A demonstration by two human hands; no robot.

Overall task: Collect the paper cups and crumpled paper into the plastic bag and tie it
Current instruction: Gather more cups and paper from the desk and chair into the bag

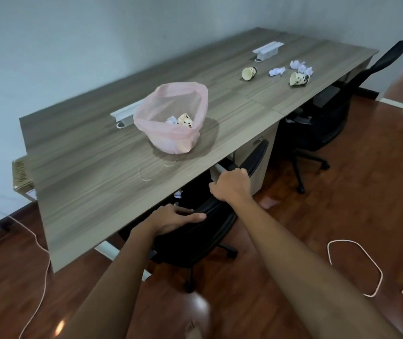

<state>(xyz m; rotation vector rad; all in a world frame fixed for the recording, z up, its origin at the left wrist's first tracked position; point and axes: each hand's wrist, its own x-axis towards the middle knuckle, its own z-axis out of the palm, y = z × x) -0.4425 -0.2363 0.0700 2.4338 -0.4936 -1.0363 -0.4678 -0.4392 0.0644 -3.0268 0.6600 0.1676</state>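
Both hands are gripping the black chair back (220, 211): left hand (173, 220) resting loosely, right hand (231, 184) curling over. Crumpled paper (178, 194) is lying just beyond, under the desk (97, 192), between them.

2 bare forearms, left hand (171, 220) and right hand (231, 185); no sleeves or jewellery show.
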